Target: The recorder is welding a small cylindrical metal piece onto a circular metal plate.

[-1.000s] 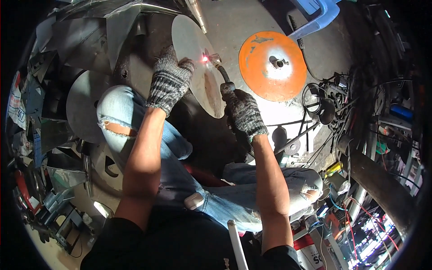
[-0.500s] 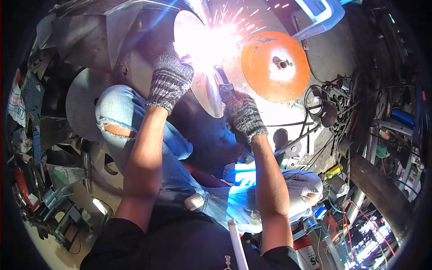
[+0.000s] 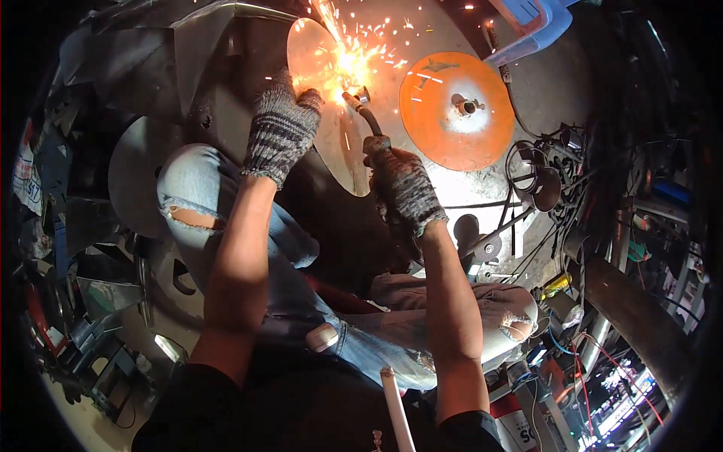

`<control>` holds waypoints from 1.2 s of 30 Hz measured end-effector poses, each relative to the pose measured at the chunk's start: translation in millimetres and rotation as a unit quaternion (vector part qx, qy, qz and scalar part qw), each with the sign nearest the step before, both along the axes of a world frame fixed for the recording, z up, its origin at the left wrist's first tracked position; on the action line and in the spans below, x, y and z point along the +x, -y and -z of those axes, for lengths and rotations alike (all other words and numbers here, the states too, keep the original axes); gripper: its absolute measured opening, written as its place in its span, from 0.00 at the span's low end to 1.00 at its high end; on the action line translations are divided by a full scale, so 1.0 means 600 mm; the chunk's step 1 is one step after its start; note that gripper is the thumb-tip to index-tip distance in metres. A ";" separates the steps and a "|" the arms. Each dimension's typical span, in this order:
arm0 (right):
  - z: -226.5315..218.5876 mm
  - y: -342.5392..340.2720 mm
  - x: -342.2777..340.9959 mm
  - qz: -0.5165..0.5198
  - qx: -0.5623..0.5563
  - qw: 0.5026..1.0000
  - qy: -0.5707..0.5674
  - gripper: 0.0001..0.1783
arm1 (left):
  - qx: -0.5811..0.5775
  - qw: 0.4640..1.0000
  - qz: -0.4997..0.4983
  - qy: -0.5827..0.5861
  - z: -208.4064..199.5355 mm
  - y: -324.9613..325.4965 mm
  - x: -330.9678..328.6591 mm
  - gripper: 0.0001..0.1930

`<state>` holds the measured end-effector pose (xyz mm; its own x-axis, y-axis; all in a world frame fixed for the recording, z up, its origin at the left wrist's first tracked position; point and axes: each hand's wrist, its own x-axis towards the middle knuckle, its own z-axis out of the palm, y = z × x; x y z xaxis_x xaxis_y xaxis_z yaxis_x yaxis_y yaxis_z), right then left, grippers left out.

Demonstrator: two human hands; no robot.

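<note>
My right hand (image 3: 403, 184), in a grey knitted glove, is closed around the handle of a welding torch (image 3: 367, 119). The torch's curved neck points up and left at a shiny round metal disc (image 3: 340, 147), seen at a slant. Bright orange sparks (image 3: 350, 68) burst just beyond the nozzle and hide that part of the metal. My left hand (image 3: 286, 132), gloved alike, grips the disc's left edge, its thumb toward the disc's face and its other fingers partly hidden in shadow.
An orange disc (image 3: 429, 135) with a central hub lies to the right. A pale blue plastic stool (image 3: 535, 34) stands beyond it. Cables and metal rings (image 3: 531, 169) clutter the right side. Sheet-metal pieces (image 3: 143, 60) stand at far left. My bent knees (image 3: 192, 184) flank the work.
The white-blue welding glare has died down to orange sparks, and the scene is darker. The torch nozzle now shows. Both hands keep nearly the same places.
</note>
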<state>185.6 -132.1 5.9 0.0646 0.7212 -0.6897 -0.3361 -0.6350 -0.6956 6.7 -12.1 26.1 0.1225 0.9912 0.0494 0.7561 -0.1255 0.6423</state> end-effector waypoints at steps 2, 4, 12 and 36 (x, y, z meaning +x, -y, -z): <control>-0.017 -0.004 0.015 -0.044 -0.040 0.998 0.013 0.28 | 0.003 0.999 -0.008 0.053 -0.011 0.003 0.000 0.20; -0.029 -0.007 0.018 -0.084 -0.079 0.993 0.031 0.28 | 0.005 1.000 0.006 0.024 -0.016 0.002 -0.001 0.20; 0.029 0.015 0.009 -0.141 0.073 0.978 0.132 0.31 | 0.010 0.999 -0.012 0.033 -0.023 0.001 0.004 0.19; 0.057 0.020 0.021 -0.202 0.198 0.932 0.228 0.27 | -0.021 0.999 -0.026 0.027 -0.016 -0.002 0.003 0.21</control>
<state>198.3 -144.0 -28.1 -0.0458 0.9424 -0.3312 0.2621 -0.3086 -0.9144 8.4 -10.6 35.6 0.0700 0.9975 0.0134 0.7248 -0.0600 0.6863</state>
